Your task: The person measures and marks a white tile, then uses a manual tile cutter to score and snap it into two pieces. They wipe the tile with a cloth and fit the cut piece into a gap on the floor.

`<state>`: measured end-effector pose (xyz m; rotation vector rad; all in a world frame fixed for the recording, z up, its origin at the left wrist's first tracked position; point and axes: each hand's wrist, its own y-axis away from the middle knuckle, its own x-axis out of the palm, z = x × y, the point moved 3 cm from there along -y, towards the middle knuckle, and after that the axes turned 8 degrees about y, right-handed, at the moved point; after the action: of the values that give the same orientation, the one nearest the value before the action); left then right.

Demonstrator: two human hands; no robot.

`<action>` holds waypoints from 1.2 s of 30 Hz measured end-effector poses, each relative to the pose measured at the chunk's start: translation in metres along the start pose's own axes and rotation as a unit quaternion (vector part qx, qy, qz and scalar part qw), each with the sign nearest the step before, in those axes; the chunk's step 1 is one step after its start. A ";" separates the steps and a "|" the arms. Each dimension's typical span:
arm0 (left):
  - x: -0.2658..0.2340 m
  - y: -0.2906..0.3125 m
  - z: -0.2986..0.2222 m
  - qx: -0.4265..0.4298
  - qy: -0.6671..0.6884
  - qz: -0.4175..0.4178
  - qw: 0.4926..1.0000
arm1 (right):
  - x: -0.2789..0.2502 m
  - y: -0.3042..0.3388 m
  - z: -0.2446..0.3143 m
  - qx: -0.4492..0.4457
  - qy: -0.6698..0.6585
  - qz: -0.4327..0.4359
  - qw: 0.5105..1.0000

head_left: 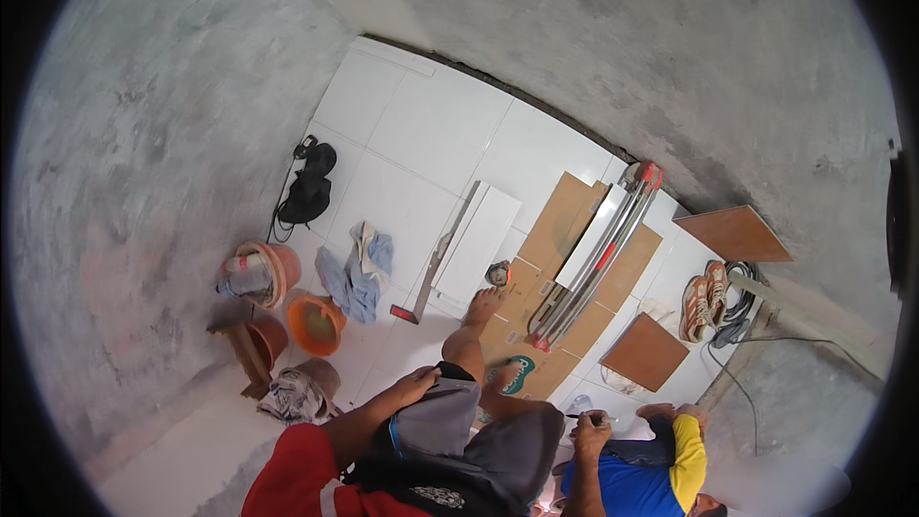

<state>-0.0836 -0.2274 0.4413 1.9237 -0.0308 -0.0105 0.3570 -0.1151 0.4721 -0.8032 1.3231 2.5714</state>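
Observation:
My left hand (415,389) lies over my bent left knee, at the dark hem of the grey trouser leg, and holds nothing that I can see. In front of my right knee, my right hand (592,429) is closed around a slim pen (574,415), its dark end pointing left. A red and silver tile cutter (603,257) lies ahead on flattened cardboard (525,299), with a white tile strip (592,241) beside its rails. Left of it, a long white tile piece (476,239) lies by a metal straightedge with a red end (406,313).
Buckets (316,325) and a blue cloth (360,273) stand or lie left; a black bag (308,187) is farther off. Brown tiles (645,352), shoes (706,301) and coiled cable (743,289) are right. A co-worker in blue and yellow (632,464) sits close on my right.

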 end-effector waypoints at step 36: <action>-0.052 0.053 0.050 0.021 0.113 -0.351 0.929 | 0.000 -0.042 0.088 0.009 -0.026 0.128 0.991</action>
<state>-0.1378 -0.2908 0.4734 1.8738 0.8175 -0.2699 0.3369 -0.0204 0.4839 -0.5937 1.5198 2.7461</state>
